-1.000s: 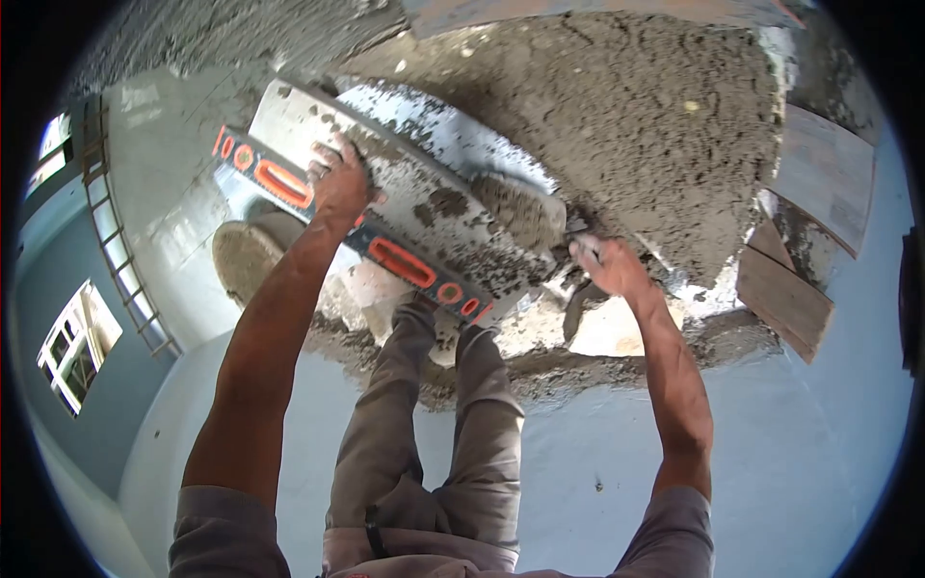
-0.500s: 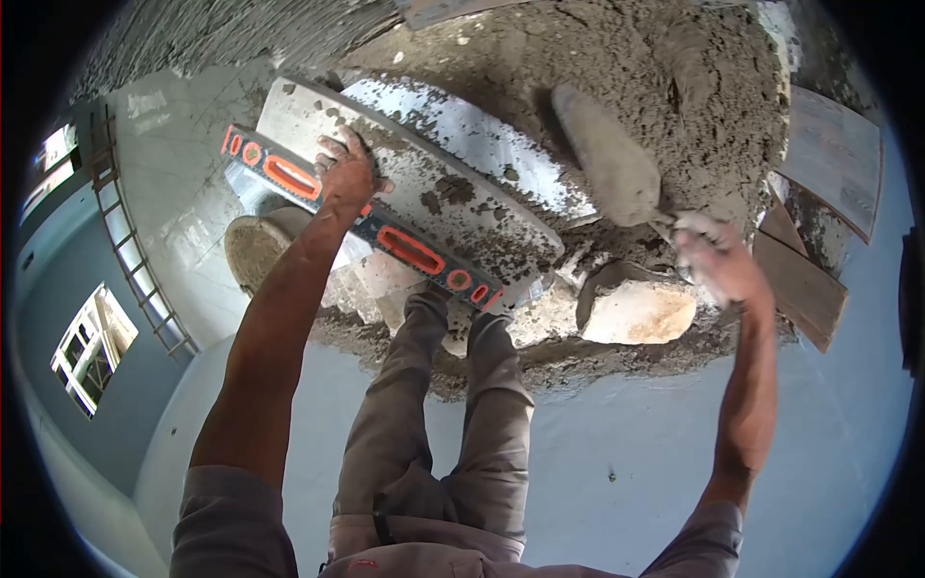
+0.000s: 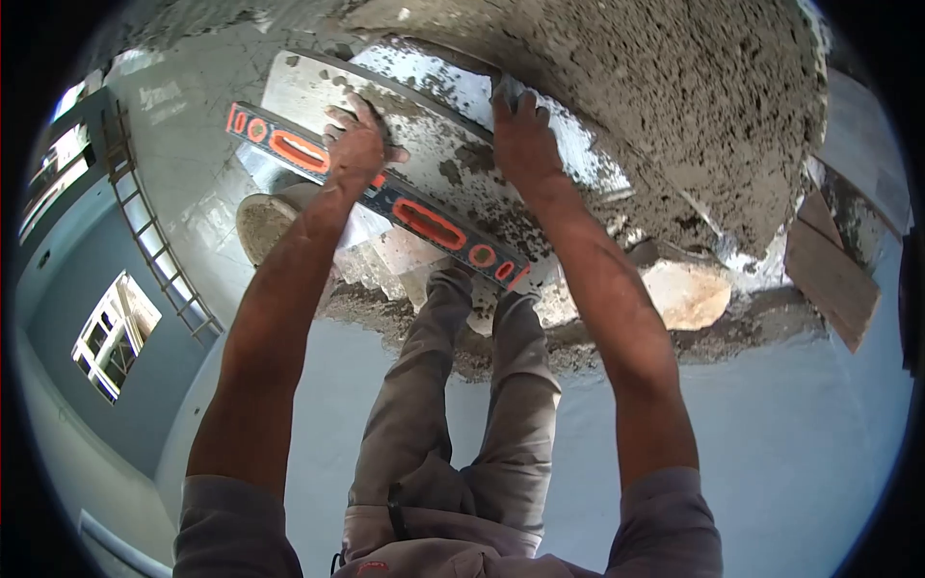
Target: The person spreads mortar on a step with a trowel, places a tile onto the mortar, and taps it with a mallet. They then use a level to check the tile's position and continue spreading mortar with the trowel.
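Note:
My left hand rests with spread fingers on a mortar-spattered pale slab, its wrist over a spirit level with orange-rimmed openings. The level lies along the slab's near side. My right hand is closed at the slab's far edge, around the trowel's handle, which the fingers mostly hide. What looks like the trowel's blade shows as a thin, edge-on strip to the left of the fist. Behind the slab lie a white, mortar-speckled surface and a broad bed of wet mortar.
A round, mortar-coloured container stands left of the level. Broken masonry borders the mortar at the near right. Boards lean at the far right. A ladder and a window opening are at the left.
My right hand has swung left with the trowel, from over the mortar to the slab's far edge. My left hand stays on the slab. The whole view has shifted slightly.

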The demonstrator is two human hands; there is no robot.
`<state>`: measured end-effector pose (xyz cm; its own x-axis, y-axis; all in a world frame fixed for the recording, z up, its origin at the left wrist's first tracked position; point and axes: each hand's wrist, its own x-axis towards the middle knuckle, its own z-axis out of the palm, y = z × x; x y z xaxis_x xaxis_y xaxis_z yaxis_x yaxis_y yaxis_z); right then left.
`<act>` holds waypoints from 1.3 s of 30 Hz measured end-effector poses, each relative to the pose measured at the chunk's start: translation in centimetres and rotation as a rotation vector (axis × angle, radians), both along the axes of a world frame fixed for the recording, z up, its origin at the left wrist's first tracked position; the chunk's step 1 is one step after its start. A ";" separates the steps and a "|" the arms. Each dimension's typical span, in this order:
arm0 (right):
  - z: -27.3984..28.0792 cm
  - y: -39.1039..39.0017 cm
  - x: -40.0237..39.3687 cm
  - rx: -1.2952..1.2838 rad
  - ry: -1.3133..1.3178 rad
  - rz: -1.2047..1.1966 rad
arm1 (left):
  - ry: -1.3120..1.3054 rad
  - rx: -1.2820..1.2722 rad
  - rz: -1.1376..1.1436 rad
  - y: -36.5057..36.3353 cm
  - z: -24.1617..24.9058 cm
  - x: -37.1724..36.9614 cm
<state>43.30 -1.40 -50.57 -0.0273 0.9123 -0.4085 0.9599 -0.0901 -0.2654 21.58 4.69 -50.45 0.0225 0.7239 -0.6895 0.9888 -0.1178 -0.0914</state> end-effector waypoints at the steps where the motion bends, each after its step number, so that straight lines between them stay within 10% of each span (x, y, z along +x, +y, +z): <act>1: 1.3 -0.5 1.2 -0.072 0.001 0.013 | -0.004 0.003 0.008 0.0 -0.2 0.0; 12: 4.7 -21.4 21.9 -0.075 -0.183 -0.028 | -0.021 0.009 0.021 0.0 -0.1 -0.1; 22: 1.3 -20.0 21.7 0.064 -0.019 -0.076 | 0.007 0.022 -0.040 0.1 -0.5 -0.2; 31: 4.6 -19.3 23.0 -0.408 -0.152 -0.257 | -0.009 0.042 -0.084 0.2 -1.4 -1.1; 32: 1.4 -22.7 26.0 0.054 0.094 -0.095 | -0.013 0.019 -0.072 0.1 -1.2 -1.1; 39: 2.4 -20.8 27.6 -0.151 -0.088 -0.037 | -0.091 0.013 -0.087 0.3 -1.8 -2.2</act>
<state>70.88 -22.16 -48.15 0.0469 0.8402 -0.5402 0.9741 -0.1582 -0.1615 19.39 5.01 -52.27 0.1472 0.7251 -0.6727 0.9793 -0.2025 -0.0040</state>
